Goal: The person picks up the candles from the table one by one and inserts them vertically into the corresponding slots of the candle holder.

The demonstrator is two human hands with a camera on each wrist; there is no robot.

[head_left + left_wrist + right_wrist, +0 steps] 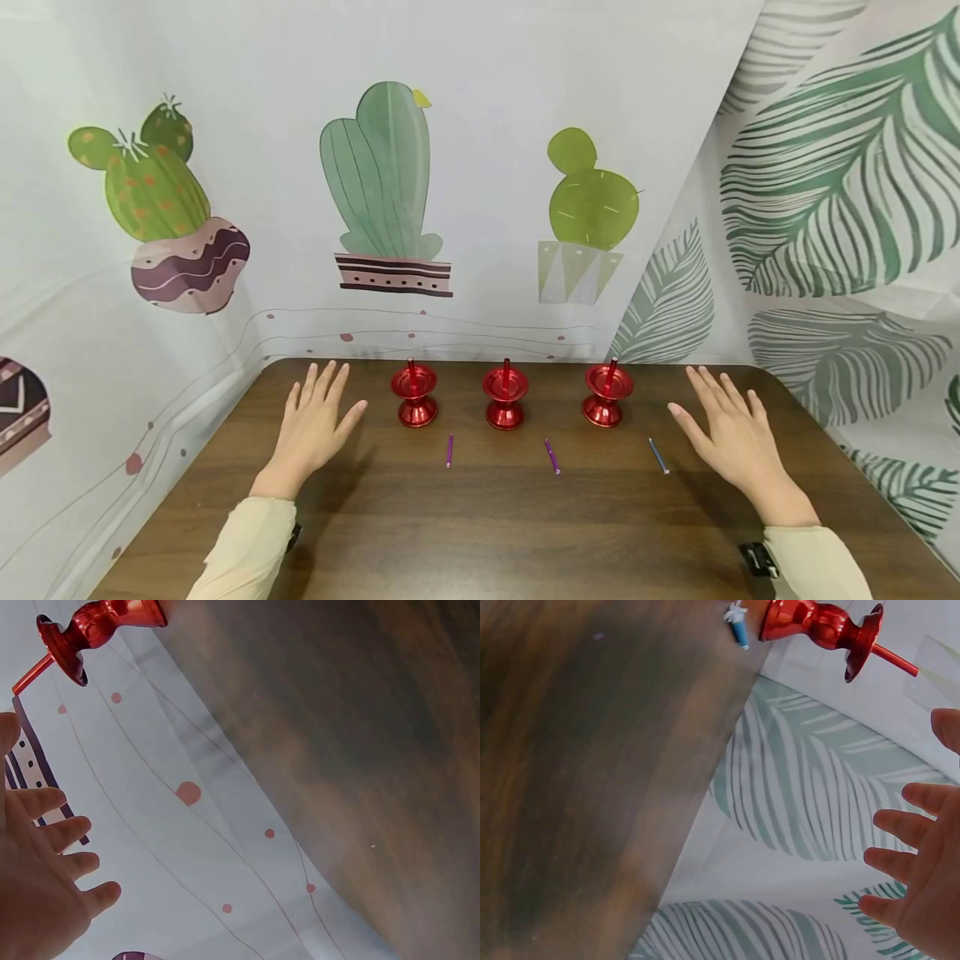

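Three shiny red candle holders stand in a row near the table's back edge: a left one (416, 410), a middle one (505, 412) and a right one (602, 408), each with a red tube rising from its dish. In front of them lie three thin sticks like small candles, a purple one (449, 451), a second purple one (552, 457) and a blue one (659, 457). My left hand (313, 425), fingers straight and spread, is left of the row and holds nothing. On the far side my right hand (733, 433) is likewise spread and bare, nearest the blue stick.
The brown wooden table (495, 533) has rounded back corners. Behind it hangs a pale cloth (487, 167) printed with cacti, and a leaf-printed cloth (847, 208) covers the right side. Both wrists wear dark straps at the sleeves.
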